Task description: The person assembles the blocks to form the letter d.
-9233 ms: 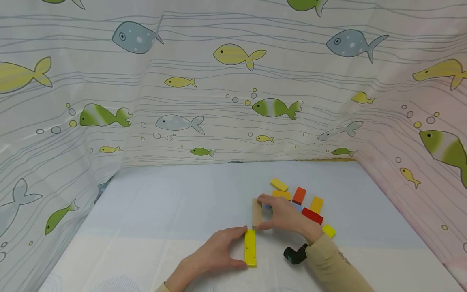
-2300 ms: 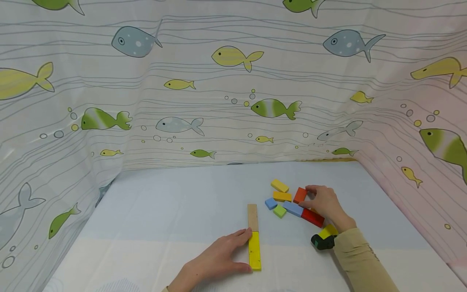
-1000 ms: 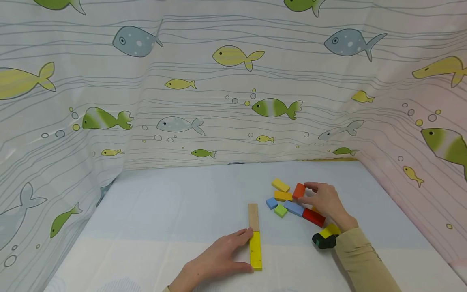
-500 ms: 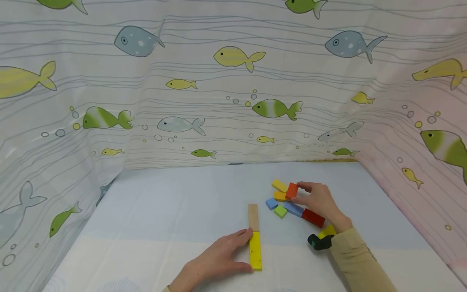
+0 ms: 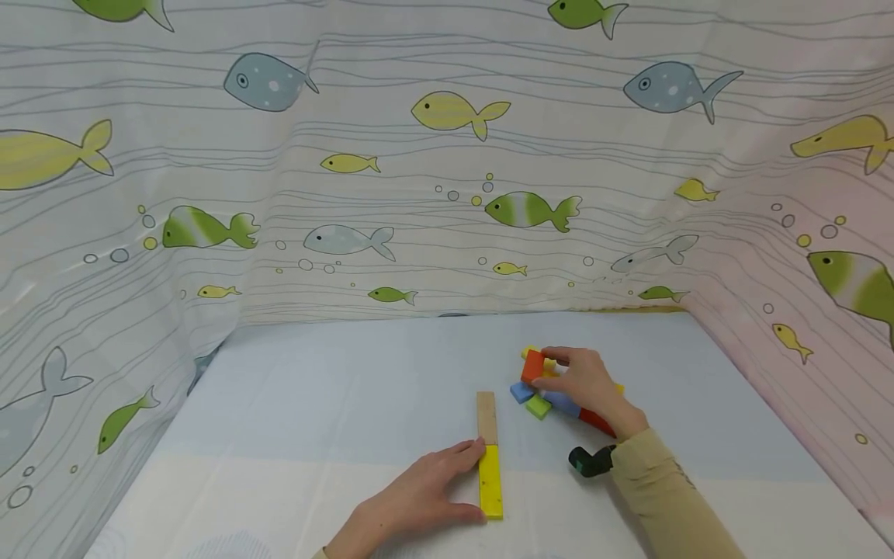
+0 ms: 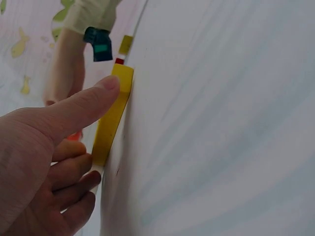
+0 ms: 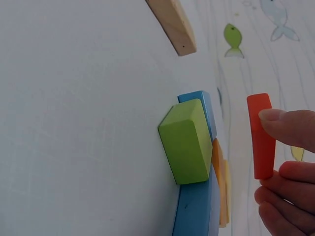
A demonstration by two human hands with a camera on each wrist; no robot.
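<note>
My right hand (image 5: 588, 380) pinches an orange-red block (image 5: 533, 366) by its ends, above the blue (image 5: 521, 392) and green (image 5: 538, 406) blocks. In the right wrist view the red block (image 7: 261, 136) is raised off the table between thumb and fingers. A long yellow block (image 5: 490, 483) lies end to end with a wooden block (image 5: 486, 418), forming a straight line. My left hand (image 5: 419, 497) holds the yellow block at its two ends, thumb at the near end; the left wrist view shows the thumb on that yellow block (image 6: 112, 118).
Behind and under my right hand lie a light yellow block (image 5: 528, 352), a longer blue block (image 5: 561, 402) and a dark red block (image 5: 597, 421), partly covered. A black device (image 5: 590, 462) sits at the right wrist. Fish-printed cloth (image 5: 447, 178) surrounds the table.
The right hand has lifted the orange-red block from the group and carried it left, over the other blocks. Earlier it let go of the wooden block. The left hand stays at the yellow block.
</note>
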